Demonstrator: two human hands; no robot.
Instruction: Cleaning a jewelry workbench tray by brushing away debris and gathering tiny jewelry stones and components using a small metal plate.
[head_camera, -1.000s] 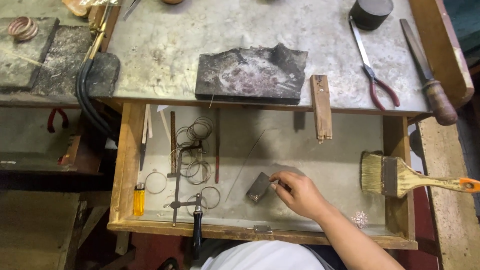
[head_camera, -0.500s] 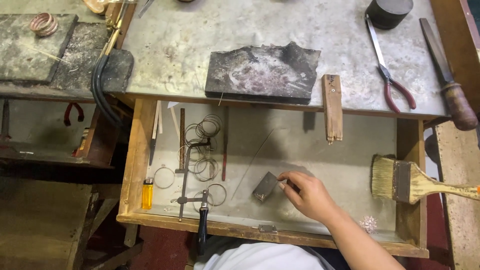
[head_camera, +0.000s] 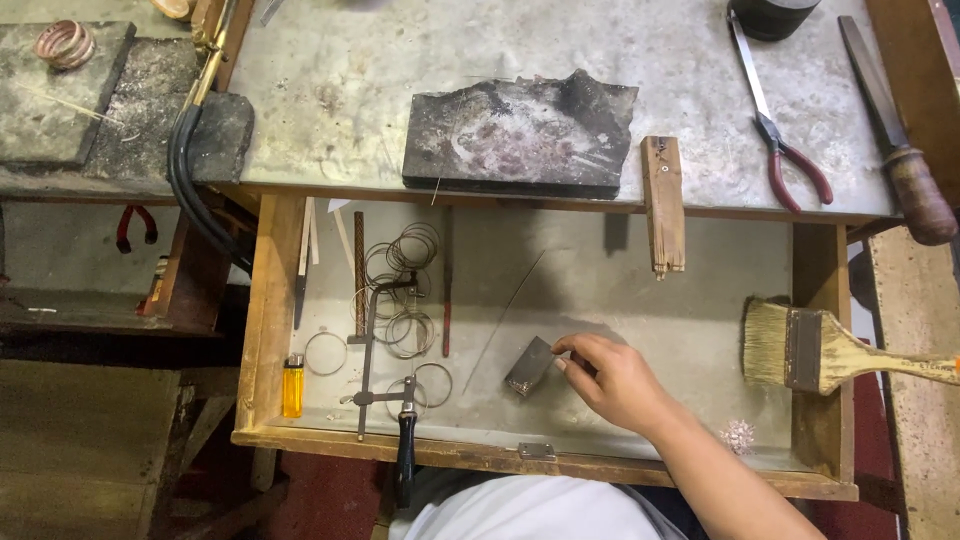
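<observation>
One small grey rectangular metal block (head_camera: 530, 365) lies on the floor of the open wooden drawer (head_camera: 265, 330) below the worktop, the right hand (head_camera: 612, 380) touching its edge, grip loosely curled and not yet closed; lifting it would need fingers pinching its sides.

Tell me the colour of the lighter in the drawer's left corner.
Yellow. The lighter stands out clearly in the head view, lying by the drawer left wall.

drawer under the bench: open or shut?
Open. The drawer is pulled out from under the benchtop, its floor exposed; the right hand reaches inside.
</observation>
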